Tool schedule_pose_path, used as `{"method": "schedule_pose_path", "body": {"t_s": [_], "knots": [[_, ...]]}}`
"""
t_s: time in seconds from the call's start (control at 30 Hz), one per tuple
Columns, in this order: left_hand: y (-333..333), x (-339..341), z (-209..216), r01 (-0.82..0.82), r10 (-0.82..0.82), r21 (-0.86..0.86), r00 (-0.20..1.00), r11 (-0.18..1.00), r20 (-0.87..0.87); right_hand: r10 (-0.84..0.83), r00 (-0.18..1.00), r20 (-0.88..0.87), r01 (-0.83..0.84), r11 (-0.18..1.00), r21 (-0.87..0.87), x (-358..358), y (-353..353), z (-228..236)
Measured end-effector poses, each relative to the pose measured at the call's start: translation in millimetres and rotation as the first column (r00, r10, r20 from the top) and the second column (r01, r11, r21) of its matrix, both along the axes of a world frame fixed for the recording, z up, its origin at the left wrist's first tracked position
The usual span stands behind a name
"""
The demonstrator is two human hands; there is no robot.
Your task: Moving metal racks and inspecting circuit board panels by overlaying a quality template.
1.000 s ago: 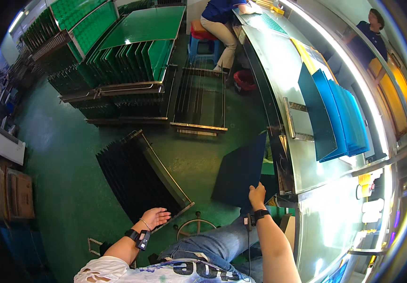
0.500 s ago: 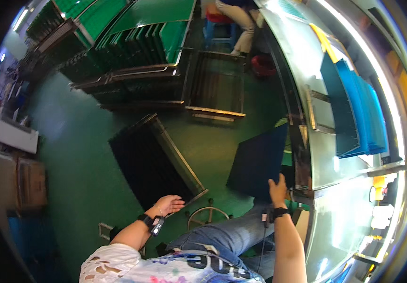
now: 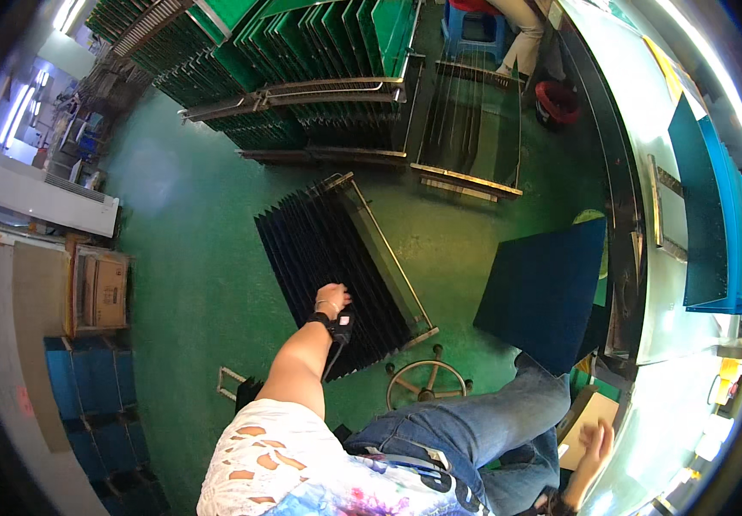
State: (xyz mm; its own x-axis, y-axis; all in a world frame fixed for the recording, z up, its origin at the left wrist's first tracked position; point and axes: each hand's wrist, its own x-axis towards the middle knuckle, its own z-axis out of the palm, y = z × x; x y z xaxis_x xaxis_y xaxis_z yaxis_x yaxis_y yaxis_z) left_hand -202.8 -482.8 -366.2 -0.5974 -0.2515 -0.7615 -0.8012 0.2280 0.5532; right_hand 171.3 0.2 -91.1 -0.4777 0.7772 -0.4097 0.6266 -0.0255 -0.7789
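My left hand [image 3: 333, 298] reaches down onto the rack of dark panels [image 3: 349, 232], its fingers curled at the top edge of one panel. The panels stand side by side in a metal frame on the floor, their edges up. Beside the metal table, my right hand [image 3: 596, 440] is raised with fingers apart and holds nothing. In front of my knee a large dark blue panel [image 3: 543, 288] stands tilted, with neither hand on it.
A wheeled stool base [image 3: 425, 387] is near my legs. Farther off are a rack of green boards [image 3: 319, 52], a low metal rack [image 3: 470, 129] and a red bin [image 3: 558, 101]. Blue panels [image 3: 715, 215] stand on the metal table [image 3: 668, 340]. A person sits beyond.
My left hand has moved forward onto the racked panels. My right hand has left the large blue panel and drawn back to the right. The view has turned left.
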Motion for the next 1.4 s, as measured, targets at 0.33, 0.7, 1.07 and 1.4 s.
{"method": "schedule_pose_path", "body": {"t_s": [0.33, 0.7, 1.07, 1.4], "knots": [[104.6, -68.4, -1.4, 0.232, -0.166, -0.348, 0.964, 0.909, 0.210, -0.917, 0.245, -0.315, 0.521, 0.399, -0.754, 138.7, -80.5, 36.7], [99.9, -103.8, -15.7, 0.559, -0.370, -0.526, 0.826, 0.641, 0.426, -0.813, 0.424, -0.398, 0.657, 0.579, -0.483, 200.3, -53.3, -11.5], [46.0, -81.0, 82.9, 0.331, -0.587, -0.663, 0.783, 0.672, -0.204, -0.632, 0.611, -0.477, 0.608, 0.761, -0.229, 272.1, -32.9, -76.8], [27.1, -2.2, 323.8, -0.010, 0.003, -0.008, 0.796, 1.000, -0.605, 0.179, 0.973, -0.149, -0.229, 0.621, -0.750, -77.8, -122.1, 46.3]]}}
